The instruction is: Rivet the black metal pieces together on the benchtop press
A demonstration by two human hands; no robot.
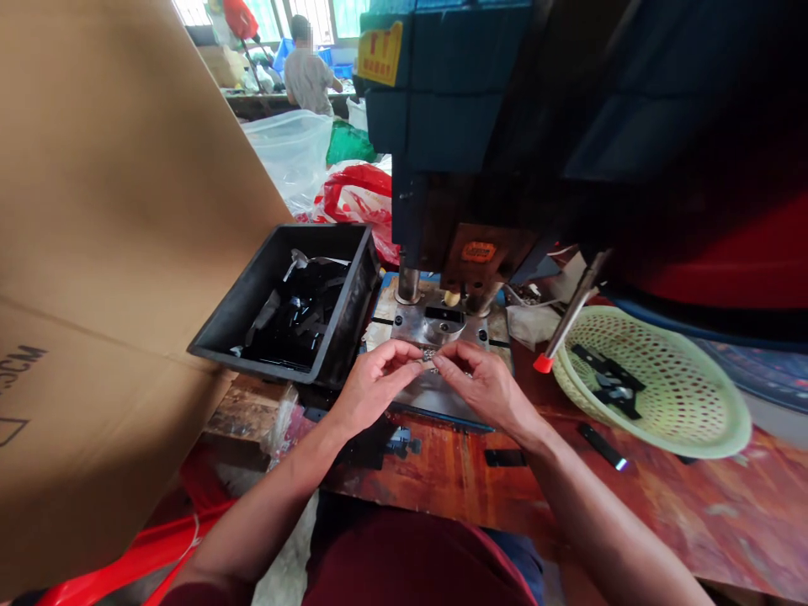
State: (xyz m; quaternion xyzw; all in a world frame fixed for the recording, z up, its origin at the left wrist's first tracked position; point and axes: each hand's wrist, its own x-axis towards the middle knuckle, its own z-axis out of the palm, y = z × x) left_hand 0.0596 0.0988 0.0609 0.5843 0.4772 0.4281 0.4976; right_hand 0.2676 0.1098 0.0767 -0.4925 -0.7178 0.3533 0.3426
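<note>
Cluttered workshop bench, reddish worn top [694, 505]. Cardboard sheet [107, 252] is blocking the whole left side. Dark blue press [454, 109] is rising out of frame, its upper body cut off. Green basket [662, 387] and black bin [296, 303] are holding dark strips, hard to make out. Left hand [372, 383] and right hand [483, 383] are meeting on the steel die plate [435, 328], fingertips pinching one small metal piece [432, 358], mostly hidden.
</note>
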